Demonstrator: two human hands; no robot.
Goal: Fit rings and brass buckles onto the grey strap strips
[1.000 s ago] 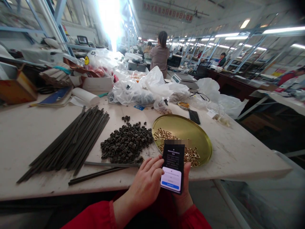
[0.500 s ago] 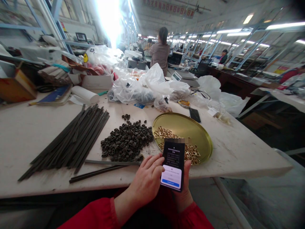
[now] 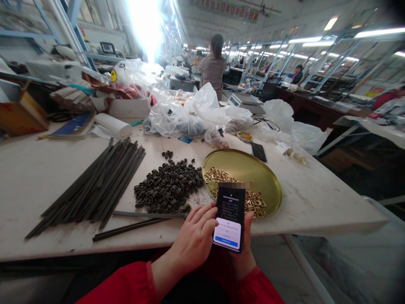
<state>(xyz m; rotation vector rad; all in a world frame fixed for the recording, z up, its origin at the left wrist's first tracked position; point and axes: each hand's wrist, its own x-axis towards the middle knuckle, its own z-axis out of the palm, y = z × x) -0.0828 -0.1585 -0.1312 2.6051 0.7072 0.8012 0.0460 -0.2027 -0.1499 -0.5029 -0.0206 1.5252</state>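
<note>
A dark smartphone [image 3: 230, 211] with a lit screen is tilted toward me just beyond the table's front edge. My right hand [image 3: 247, 249] grips it from behind and along its right side, most fingers hidden. At the phone's left edge is my left hand [image 3: 194, 236], back up, fingers stretched out loosely, with the tips at the edge of the screen. Behind the phone, a round gold tray [image 3: 249, 162] bears many small gold metal buckles [image 3: 255, 202]. Left of the tray lies a heap of small dark loops [image 3: 169, 185]. Long dark strips [image 3: 95, 185] are piled farther left.
Loose strips [image 3: 133, 228] lie near the front edge. Clear plastic bags [image 3: 202, 112] are heaped at the back, with a scale [image 3: 245, 102] behind. A black flat object [image 3: 258, 152] rests beyond the tray. Paper rolls and a cardboard box [image 3: 27, 109] stand left. A person [image 3: 212, 69] sits farther off.
</note>
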